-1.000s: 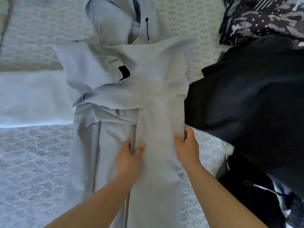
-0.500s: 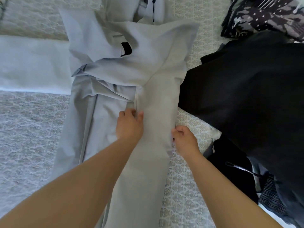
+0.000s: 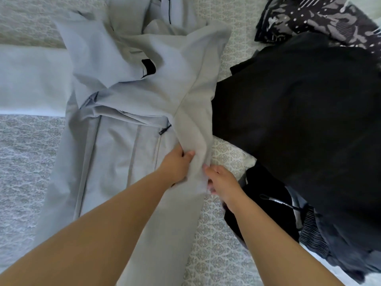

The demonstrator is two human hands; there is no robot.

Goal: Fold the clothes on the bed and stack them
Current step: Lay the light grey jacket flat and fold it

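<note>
The grey garment [image 3: 127, 153] is smooth matt cloth, the black garment [image 3: 299, 112] matt cloth, the bedspread [image 3: 216, 244] woven and patterned.

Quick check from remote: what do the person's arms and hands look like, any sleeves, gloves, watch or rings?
Both forearms are bare, with no sleeve in view. The left hand and right hand wear no gloves. No watch, bracelet or ring shows on the parts visible.
</note>
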